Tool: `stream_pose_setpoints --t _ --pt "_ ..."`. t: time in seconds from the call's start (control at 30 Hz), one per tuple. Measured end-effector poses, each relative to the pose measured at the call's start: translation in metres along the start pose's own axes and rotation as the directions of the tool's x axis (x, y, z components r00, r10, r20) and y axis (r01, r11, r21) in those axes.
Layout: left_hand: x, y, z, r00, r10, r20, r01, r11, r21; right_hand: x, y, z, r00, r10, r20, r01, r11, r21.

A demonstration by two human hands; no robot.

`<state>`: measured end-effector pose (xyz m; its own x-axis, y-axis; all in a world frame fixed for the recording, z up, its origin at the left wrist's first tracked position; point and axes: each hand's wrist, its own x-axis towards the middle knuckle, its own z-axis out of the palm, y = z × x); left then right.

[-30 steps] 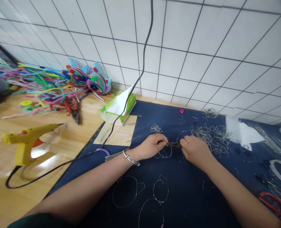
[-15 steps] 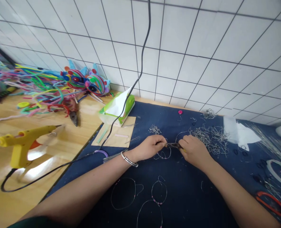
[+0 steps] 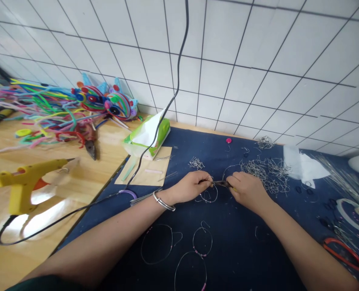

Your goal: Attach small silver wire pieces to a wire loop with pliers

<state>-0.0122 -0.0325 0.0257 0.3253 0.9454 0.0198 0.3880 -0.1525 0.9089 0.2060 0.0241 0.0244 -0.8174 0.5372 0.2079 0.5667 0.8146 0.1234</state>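
Observation:
My left hand (image 3: pixel 194 187) is closed in a pinch on a thin wire ring (image 3: pixel 217 195) with small beads, which hangs below the fingertips. My right hand (image 3: pixel 246 189) is wrapped round a pair of pliers (image 3: pixel 223 183), mostly hidden by the fingers. The dark jaws point left and meet the wire at my left fingertips. A loose wire end curves up near my right hand. Nearer to me on the dark blue cloth (image 3: pixel 228 246) lie several wire rings with pink beads, among them a small ring (image 3: pixel 211 242) and a larger one (image 3: pixel 141 247).
Tangled wire hooks (image 3: pixel 267 173) lie beyond my right hand, and a small wire pile (image 3: pixel 196 163) beyond my left. A tissue pack (image 3: pixel 159 143), a yellow glue gun (image 3: pixel 18 192) and pipe cleaners (image 3: pixel 55 117) are at left. Orange-handled scissors (image 3: pixel 346 252) lie at right. A black cord (image 3: pixel 179 68) hangs across.
The view has shifted slightly, so things appear a little further left. Both hands keep their grips on the beaded wire ring and the pliers, with hardly any visible movement.

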Motion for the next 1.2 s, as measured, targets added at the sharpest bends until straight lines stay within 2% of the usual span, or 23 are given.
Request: stream_pose_setpoints --t 0.27,0.43,0.6,0.83,1.03,1.2 --pt "-0.001 -0.001 0.001 0.998 -0.046 0.045 0.049 0.996 -0.070 0.001 -0.002 -0.001 0.999 0.014 0.031 -0.014 1.000 -0.022" --pt "-0.001 -0.001 0.001 0.999 -0.037 0.037 0.041 0.994 -0.097 0.001 -0.007 -0.008 1.000 0.006 0.004 -0.006 0.998 -0.070" --pt "0.000 0.000 0.001 0.998 -0.039 0.039 0.044 0.993 -0.112 0.002 -0.010 -0.011 1.000 0.009 -0.023 -0.010 0.999 -0.050" --pt "0.000 -0.001 0.002 0.998 -0.049 0.024 0.052 0.989 -0.135 0.004 -0.007 -0.014 1.000 0.008 -0.028 -0.009 1.000 -0.024" --pt "0.000 -0.001 0.004 0.999 -0.034 -0.024 0.031 0.994 -0.106 0.005 -0.010 -0.024 1.000 -0.017 -0.023 0.014 0.995 -0.103" --pt "-0.001 0.000 0.008 0.998 -0.048 -0.027 0.043 0.986 -0.160 0.005 -0.013 -0.029 1.000 0.016 0.009 -0.014 0.991 -0.134"
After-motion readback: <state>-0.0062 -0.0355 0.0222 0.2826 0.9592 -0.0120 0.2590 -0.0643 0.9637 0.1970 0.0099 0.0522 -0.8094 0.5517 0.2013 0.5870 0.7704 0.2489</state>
